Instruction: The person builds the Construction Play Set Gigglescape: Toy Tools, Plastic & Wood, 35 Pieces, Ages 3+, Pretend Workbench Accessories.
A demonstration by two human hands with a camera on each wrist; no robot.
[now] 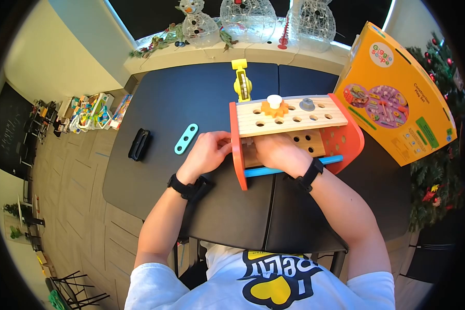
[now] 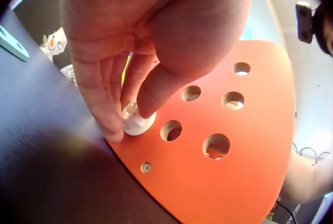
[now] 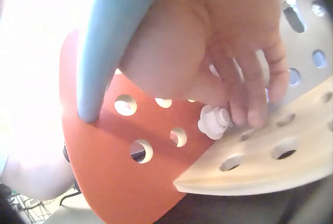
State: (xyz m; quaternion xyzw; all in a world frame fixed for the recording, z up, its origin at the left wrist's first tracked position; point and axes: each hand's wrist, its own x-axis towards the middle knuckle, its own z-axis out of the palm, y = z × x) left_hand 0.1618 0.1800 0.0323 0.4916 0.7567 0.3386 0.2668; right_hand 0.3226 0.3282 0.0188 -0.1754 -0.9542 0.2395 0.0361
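A wooden toy workbench [image 1: 289,122] with red-orange side panels stands before me, pegboard-like holes in its top and base. My left hand [image 1: 207,151] is at the outside of its left panel [image 2: 234,172], where thumb and fingers pinch a white plastic bolt [image 2: 138,123] near the panel's lower edge. Inside the frame, below the top board, my right hand [image 1: 280,151] reaches over the blue bar [image 1: 266,171]. In the right wrist view its fingers hold a white flanged plastic nut [image 3: 213,122] against the panel's inner face; the thumb tip is partly hidden.
On the top board sit an orange gear [image 1: 275,108] with a white bolt and a grey bolt [image 1: 307,105]. A yellow-green toy tool [image 1: 242,82] stands behind. A teal strip [image 1: 186,139] and black case [image 1: 139,144] lie left; a large yellow box [image 1: 392,88] stands right.
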